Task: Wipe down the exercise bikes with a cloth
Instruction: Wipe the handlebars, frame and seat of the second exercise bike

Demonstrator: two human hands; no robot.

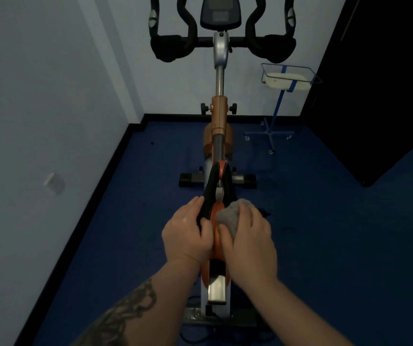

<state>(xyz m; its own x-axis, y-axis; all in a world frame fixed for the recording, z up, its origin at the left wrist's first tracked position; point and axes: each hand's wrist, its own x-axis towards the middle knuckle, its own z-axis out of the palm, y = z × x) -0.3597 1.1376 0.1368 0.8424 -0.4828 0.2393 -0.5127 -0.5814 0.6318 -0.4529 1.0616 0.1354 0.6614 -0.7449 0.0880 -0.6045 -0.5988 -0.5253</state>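
Currently my left hand (188, 236) grips the black saddle (209, 196); my right hand (249, 236), fingers curled, clamps the cloth (229, 214) against the bike (219, 113). No lettering is legible.

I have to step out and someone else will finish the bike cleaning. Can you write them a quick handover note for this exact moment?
Left hand: grips the black saddle of the exercise bike along its left edge, steadying it.
Right hand: holds the grey cloth, bunched, pressed against the orange frame part beside the saddle.
Done: cannot tell from this view how much is already wiped; the cloth is working at the seat area.
Left: probably the seat post, the handlebars and the console at the far end, then any other bikes, none in view here.
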